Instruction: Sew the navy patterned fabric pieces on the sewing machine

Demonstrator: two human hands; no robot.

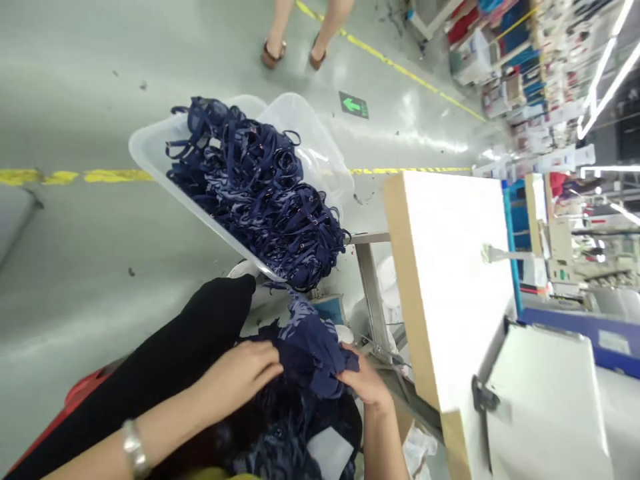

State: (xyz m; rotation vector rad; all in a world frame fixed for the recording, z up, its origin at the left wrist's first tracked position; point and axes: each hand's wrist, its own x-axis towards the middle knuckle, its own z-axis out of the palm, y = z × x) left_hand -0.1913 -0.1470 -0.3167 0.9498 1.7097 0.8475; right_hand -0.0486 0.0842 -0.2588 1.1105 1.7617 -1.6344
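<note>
Over my lap, my right hand [367, 381] grips the edge of a navy garment [313, 347] with a lighter blue pattern, thumb and fingers closed on the cloth. My left hand [250, 369], with a silver band on the wrist, has its fingers curled at the garment's other side. Its fingertips are partly hidden and slightly blurred against the dark cloth. More navy cloth [280, 433] is heaped below both hands, with a white piece [330, 453] on it. Beyond my knee, a translucent plastic bin [175, 190] holds a big pile of navy strappy garments [260, 187].
To the right stands a white-topped table [455, 267] with a thick wooden edge and a metal leg [373, 293]. Another person's feet [295, 53] are on the floor past the bin. Yellow lines [120, 175] and a green arrow sign [354, 105] mark the floor.
</note>
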